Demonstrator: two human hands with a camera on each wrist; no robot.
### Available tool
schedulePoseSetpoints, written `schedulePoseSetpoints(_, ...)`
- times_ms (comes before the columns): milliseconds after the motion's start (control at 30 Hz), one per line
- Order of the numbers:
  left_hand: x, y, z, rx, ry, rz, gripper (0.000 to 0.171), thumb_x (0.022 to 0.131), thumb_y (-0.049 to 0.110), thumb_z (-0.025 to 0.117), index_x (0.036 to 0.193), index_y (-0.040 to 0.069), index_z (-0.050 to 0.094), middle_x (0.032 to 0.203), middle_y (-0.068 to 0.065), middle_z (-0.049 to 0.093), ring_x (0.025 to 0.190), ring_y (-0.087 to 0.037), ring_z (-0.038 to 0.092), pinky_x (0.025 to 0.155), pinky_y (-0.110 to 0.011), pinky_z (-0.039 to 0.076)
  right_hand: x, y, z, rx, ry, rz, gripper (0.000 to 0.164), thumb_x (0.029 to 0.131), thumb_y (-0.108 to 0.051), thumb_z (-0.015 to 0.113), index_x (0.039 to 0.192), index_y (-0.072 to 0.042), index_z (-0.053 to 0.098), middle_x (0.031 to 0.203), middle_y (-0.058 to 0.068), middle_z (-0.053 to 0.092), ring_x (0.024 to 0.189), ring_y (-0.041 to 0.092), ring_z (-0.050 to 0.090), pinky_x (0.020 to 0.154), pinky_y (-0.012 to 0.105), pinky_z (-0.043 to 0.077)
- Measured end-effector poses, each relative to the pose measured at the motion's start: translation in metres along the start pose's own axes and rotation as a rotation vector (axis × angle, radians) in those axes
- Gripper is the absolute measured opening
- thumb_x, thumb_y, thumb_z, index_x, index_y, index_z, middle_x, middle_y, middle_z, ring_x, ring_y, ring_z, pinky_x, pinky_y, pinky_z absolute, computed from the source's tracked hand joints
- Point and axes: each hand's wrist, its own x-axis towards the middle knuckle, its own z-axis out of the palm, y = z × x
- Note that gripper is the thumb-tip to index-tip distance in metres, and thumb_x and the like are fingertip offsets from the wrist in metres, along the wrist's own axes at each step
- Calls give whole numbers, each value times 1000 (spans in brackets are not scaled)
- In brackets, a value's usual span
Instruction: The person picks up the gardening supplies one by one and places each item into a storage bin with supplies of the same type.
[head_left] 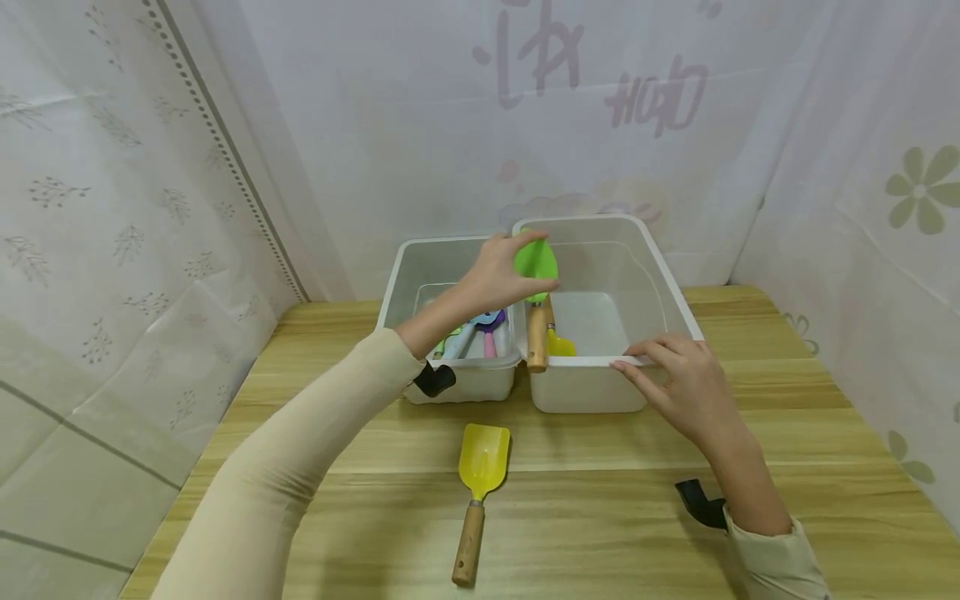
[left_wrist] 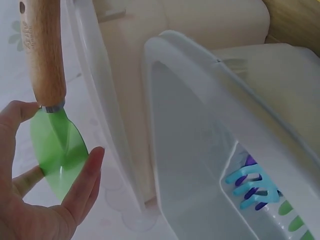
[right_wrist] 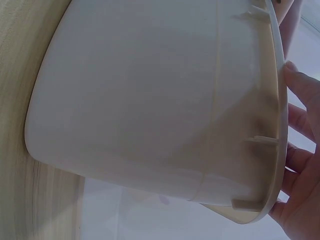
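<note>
My left hand (head_left: 501, 275) pinches the blade of a green trowel (head_left: 540, 262) between thumb and fingers, over the left side of the right white bin (head_left: 588, 392). The trowel's wooden handle points toward me and overlaps the bin's front rim. In the left wrist view, thumb and fingers lie on either edge of the green blade. My right hand (head_left: 686, 387) grips that bin's rim near its front right corner. A yellow tool (head_left: 560, 345) with a wooden handle lies inside, partly hidden behind the trowel. On the table in front is a yellow shovel (head_left: 483, 458), its wooden handle toward me.
Left of the right bin stands a second, lower white bin (head_left: 476, 385). It holds several tools, among them a light blue hand rake (left_wrist: 257, 187) and a purple tool with a pink handle (head_left: 490, 343). Patterned white curtains (head_left: 360, 150) surround the wooden table (head_left: 600, 500) behind and at the sides.
</note>
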Motion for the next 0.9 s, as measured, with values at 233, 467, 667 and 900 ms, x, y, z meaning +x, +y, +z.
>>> schedulePoseSetpoints(233,11,7,4,23,20,-3,74,91,39,80,156,19,52,147,-19,55,131,-34,51,94,-42,54,-1,0,0,3,1,-4,20,77,-13,91,91,-6,79,89,11,77,86,33,72,75,51,50)
schedulePoseSetpoints(467,21,11,7,10,23,-39,75,91,37,79,158,19,49,145,-19,54,125,-30,52,91,-39,56,-1,0,0,10,7,-12,47,99,-51,68,91,-6,80,88,10,77,84,32,72,74,50,49)
schedulePoseSetpoints(667,30,12,13,12,19,-56,76,92,38,78,158,18,48,147,-20,51,126,-30,52,93,-39,57,-1,0,-1,6,9,-16,56,100,-58,59,91,-6,80,87,10,77,82,32,72,74,51,50)
schedulePoseSetpoints(900,37,15,22,35,20,-21,74,92,37,78,157,15,51,149,-17,58,134,-32,51,98,-39,54,0,0,-1,4,10,-14,68,101,-66,48,91,-7,80,88,10,77,84,32,72,74,51,49)
